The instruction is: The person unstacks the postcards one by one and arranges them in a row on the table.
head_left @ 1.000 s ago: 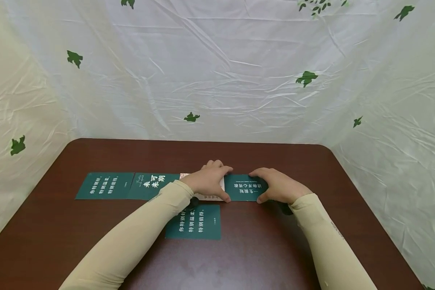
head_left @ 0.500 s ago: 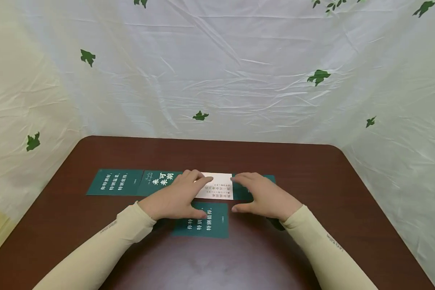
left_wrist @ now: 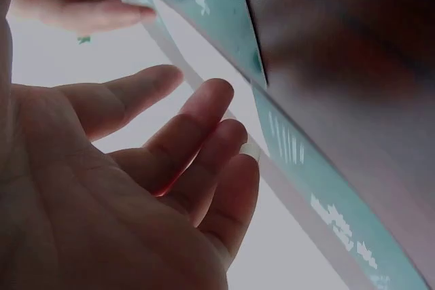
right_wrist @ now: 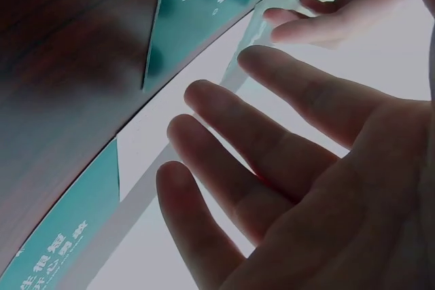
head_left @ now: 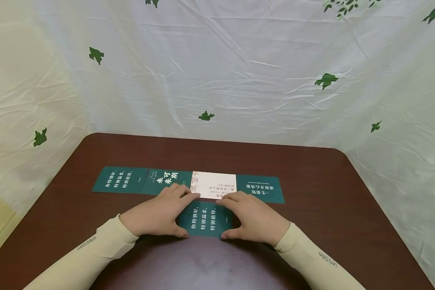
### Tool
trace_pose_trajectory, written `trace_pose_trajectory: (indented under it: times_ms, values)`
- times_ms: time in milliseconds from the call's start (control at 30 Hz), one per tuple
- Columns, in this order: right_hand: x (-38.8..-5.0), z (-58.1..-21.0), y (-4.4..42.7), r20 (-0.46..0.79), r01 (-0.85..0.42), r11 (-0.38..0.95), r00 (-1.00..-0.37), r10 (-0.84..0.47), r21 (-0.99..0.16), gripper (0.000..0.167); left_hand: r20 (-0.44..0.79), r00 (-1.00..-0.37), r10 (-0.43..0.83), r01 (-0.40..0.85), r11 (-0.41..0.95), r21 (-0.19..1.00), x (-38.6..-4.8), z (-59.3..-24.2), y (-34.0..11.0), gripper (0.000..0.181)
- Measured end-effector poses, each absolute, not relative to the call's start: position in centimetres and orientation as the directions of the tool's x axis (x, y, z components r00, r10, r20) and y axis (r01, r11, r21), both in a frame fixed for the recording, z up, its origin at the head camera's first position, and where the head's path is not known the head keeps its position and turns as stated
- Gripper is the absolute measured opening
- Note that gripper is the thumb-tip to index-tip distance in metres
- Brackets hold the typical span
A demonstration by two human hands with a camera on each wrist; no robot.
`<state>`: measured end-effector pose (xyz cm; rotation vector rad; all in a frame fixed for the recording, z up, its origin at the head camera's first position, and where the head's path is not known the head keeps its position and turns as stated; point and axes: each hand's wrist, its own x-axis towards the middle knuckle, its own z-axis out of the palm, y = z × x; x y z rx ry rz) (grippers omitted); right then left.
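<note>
A green card with white lettering [head_left: 204, 223] lies on the brown table, in front of a row of cards. My left hand [head_left: 161, 211] is at its left side, thumb near the front left corner. On the other side is my right hand [head_left: 253, 215], its thumb by the front right corner. Both hands have spread, slightly bent fingers that grip nothing; whether the fingertips touch the card I cannot tell. Just behind is the white card [head_left: 214, 185] of the row. In the left wrist view, the fingers [left_wrist: 224, 161] are apart from the cards.
The row runs left to right: a green card [head_left: 119, 179], another green card with larger lettering [head_left: 159, 177], the white card, then a green card [head_left: 264, 191]. The brown table [head_left: 311, 193] has rounded far corners. A white cloth with green leaf prints [head_left: 239, 80] hangs behind it.
Both hands have come forward, toward the person, from the white and right-hand green cards in the row to the single green card in front. The view has shifted slightly; the cards seem unmoved.
</note>
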<state>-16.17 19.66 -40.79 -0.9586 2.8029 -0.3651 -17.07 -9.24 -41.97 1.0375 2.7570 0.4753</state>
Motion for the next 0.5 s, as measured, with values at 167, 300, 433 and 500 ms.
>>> trace_pose_trajectory:
  times_ms: [167,300,433,500]
  values:
    - [-15.96,-40.86,19.21,-0.064,-0.594,0.76,-0.776,-0.628,-0.264,0.078,-0.057,-0.761,0.646,0.595,0.73,0.338,-17.15,-41.69,-9.78,0.096]
    - [-15.79,-41.08,18.94,-0.069,-0.608,0.752,-0.765,-0.641,-0.255,0.078,-0.078,-0.764,0.641,0.586,0.739,0.332,-17.23,-41.79,-9.9,0.095]
    - [-15.66,-41.42,18.9,-0.063,-0.617,0.748,-0.76,-0.647,-0.243,0.078,-0.084,-0.766,0.637,0.577,0.74,0.346,-17.32,-41.94,-9.92,0.093]
    - [-15.64,-41.56,18.91,-0.058,-0.62,0.748,-0.76,-0.648,-0.237,0.078,-0.087,-0.766,0.636,0.573,0.739,0.354,-17.35,-41.98,-9.94,0.092]
